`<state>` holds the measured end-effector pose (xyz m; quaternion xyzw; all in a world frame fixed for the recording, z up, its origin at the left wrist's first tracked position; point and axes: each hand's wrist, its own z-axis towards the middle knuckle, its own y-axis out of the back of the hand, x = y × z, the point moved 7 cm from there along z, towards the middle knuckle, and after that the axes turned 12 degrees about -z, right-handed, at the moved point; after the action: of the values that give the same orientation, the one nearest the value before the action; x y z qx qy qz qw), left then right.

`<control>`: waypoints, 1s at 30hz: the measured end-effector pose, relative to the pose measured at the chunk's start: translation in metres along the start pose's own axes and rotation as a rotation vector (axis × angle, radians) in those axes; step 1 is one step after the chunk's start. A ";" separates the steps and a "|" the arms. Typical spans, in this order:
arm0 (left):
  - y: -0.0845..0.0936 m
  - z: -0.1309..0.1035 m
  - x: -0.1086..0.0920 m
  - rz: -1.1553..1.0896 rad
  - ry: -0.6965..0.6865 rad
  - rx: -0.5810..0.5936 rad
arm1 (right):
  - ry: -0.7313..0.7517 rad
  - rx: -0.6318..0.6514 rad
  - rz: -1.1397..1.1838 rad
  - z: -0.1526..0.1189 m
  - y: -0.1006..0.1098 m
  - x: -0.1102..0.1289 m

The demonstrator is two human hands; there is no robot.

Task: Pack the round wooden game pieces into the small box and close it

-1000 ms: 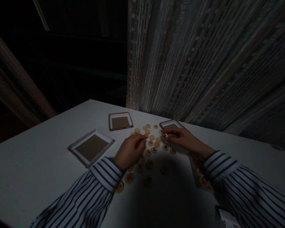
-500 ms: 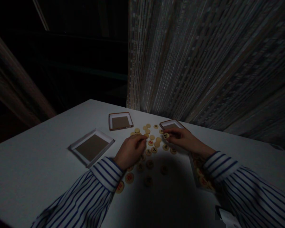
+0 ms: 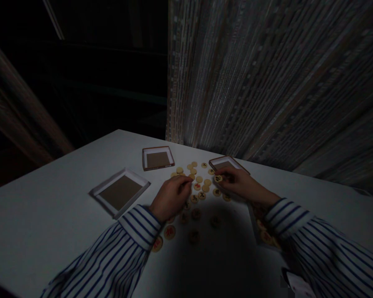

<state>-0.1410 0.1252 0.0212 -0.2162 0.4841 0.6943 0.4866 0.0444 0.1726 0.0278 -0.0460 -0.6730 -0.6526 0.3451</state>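
Observation:
Many round wooden pieces lie scattered on the white table (image 3: 71,198); some show black or red characters, others are blank side up. My right hand (image 3: 240,186) pinches a piece with a black character (image 3: 218,179) between thumb and fingertips, beside the near edge of the right box lid. My left hand (image 3: 172,196) rests over the left part of the scatter with its fingers curled together; whatever is under or between the fingertips is too small to make out. A red-marked piece (image 3: 197,186) lies just right of its fingertips.
A grey-white open tray (image 3: 132,203) is at the left, a brown-rimmed one (image 3: 158,168) behind it, another (image 3: 216,159) at the back right. A box of pieces (image 3: 257,238) sits under my right forearm. A phone-like object (image 3: 300,286) lies near the front. A bead curtain (image 3: 236,74) hangs behind.
My right hand has shifted very slightly with the piece still pinched in it. My left hand has hardly moved.

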 end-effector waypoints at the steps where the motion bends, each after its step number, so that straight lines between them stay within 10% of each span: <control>1: 0.000 0.000 0.000 0.000 0.001 0.001 | 0.014 -0.009 -0.044 0.000 0.001 0.001; 10: 0.001 0.001 -0.004 0.010 -0.004 -0.002 | 0.182 -0.021 -0.410 -0.002 0.001 0.012; 30: 0.000 0.000 -0.003 0.012 0.006 0.016 | 0.069 0.078 -0.686 -0.002 -0.004 0.007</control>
<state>-0.1400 0.1240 0.0240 -0.2116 0.4925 0.6925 0.4829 0.0381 0.1672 0.0276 0.2184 -0.6614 -0.7057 0.1297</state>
